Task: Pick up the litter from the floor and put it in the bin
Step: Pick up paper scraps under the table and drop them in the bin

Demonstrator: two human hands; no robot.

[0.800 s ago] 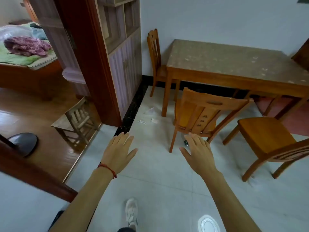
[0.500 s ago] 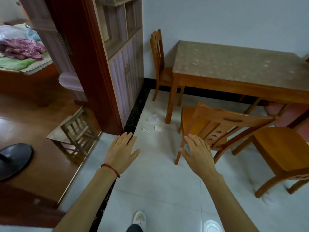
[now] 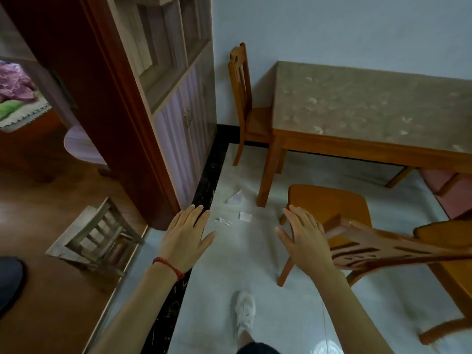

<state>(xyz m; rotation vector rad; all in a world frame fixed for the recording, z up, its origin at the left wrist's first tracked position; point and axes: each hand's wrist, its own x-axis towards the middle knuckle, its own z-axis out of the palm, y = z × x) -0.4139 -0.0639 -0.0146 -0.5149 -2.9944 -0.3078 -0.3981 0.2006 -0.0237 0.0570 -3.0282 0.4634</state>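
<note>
Beyond both hands' fingers (image 3: 196,213) lies litter (image 3: 244,216).

A: Floor?
B: Pale grey tiled floor (image 3: 255,277) on the right, wood-plank floor (image 3: 51,290) on the left; a black marble strip (image 3: 209,175) divides them.

A: Furniture, far side?
B: Wooden table (image 3: 370,108) with a speckled top against the plain pale wall (image 3: 332,29). One chair (image 3: 245,106) at its left end, another chair (image 3: 332,213) near its front (back rail blurred).

A: Left?
B: Tall cabinet (image 3: 173,93) with open shelves above lilac doors, dark red door frame (image 3: 102,98) beside it, small grey stool (image 3: 102,238) on the planks.

A: Light?
B: Soft, even.
</note>
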